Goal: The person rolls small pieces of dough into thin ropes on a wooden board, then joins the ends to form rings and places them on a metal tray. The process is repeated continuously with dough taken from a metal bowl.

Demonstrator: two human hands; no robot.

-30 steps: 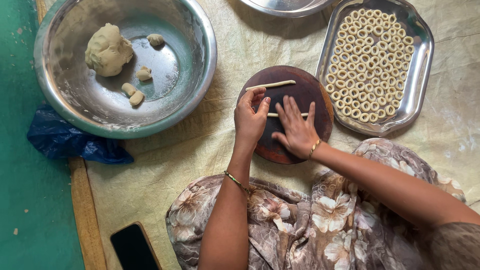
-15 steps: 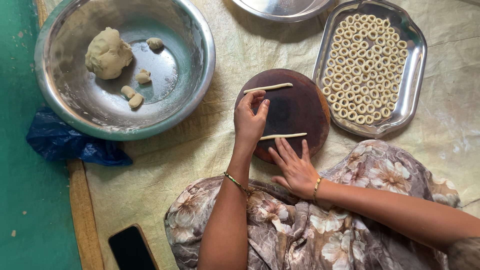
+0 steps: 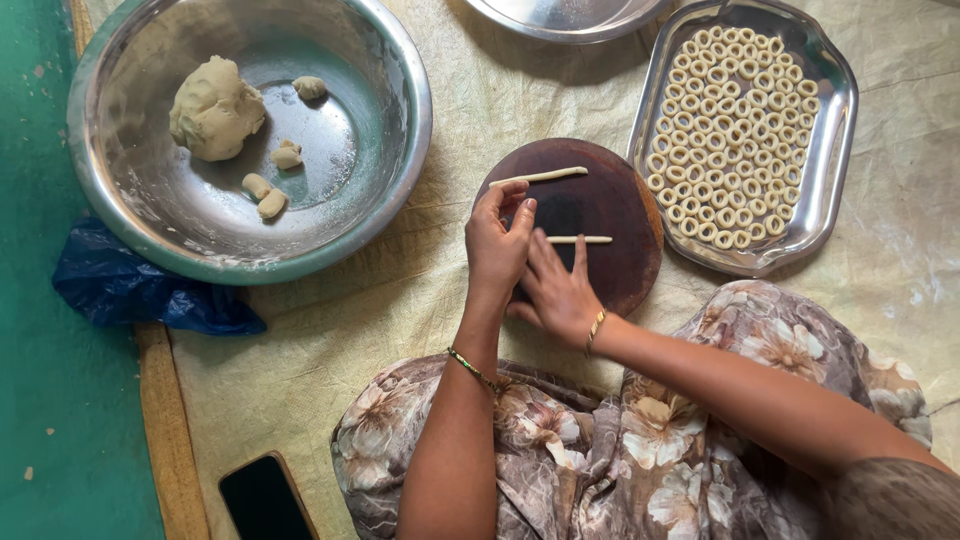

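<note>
A round dark wooden board (image 3: 625, 205) lies on the cloth in front of my lap. Two thin dough strips rest on it: one at the far edge (image 3: 540, 177), one across the middle (image 3: 582, 239). My right hand (image 3: 560, 292) lies flat on the board's near part with its fingers spread, the fingertips touching the middle strip. My left hand (image 3: 500, 240) rests on the board's left side, fingers loosely curled beside that strip's left end, holding nothing I can see.
A big steel bowl (image 3: 390, 170) at the left holds a dough lump (image 3: 215, 110) and small pieces. A steel tray (image 3: 835, 150) of several dough rings sits at the right. A second steel dish (image 3: 560, 15), blue plastic (image 3: 140, 290) and a phone (image 3: 265, 498) lie around.
My right hand drew back toward me while rolling the middle strip, then slid forward again so its fingertips meet the strip. The left hand stayed on the board's left side.
</note>
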